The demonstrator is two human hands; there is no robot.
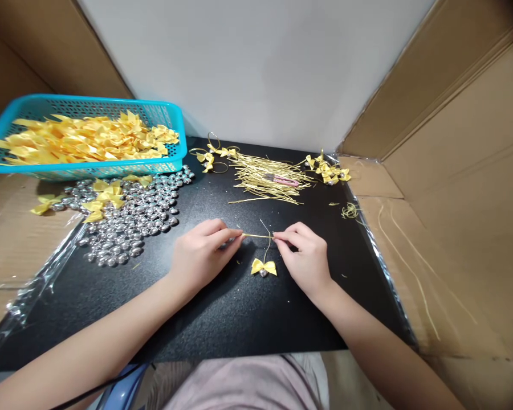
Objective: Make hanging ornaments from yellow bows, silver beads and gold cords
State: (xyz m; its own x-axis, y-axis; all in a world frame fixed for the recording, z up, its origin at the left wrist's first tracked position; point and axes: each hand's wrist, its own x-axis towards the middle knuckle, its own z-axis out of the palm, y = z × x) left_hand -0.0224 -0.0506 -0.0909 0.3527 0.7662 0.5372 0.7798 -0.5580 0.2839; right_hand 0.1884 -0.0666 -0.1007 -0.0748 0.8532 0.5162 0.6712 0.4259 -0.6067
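Note:
Between my two hands a short gold twist tie [256, 235] is stretched level above the black table. My left hand [207, 247] pinches its left end between thumb and fingertips. The right end is pinched by my right hand [303, 253]. Just below the tie, between the hands, lies a yellow ribbon bow [259, 266] with a silver bead [263, 273] at its middle. A thin pale stem [267, 249] runs up from the bow and crosses the gold tie near my right fingertips. Whether the stem is fastened to the tie, I cannot tell.
A blue basket [111, 168] of yellow bows stands back left. Silver beads [123, 228] spread before it, with loose bows [105, 196] on them. Gold ties [260, 176] lie at the back under pink-handled snips [285, 180]. Finished-looking bow pieces [327, 169] and thread scraps [350, 210] are right.

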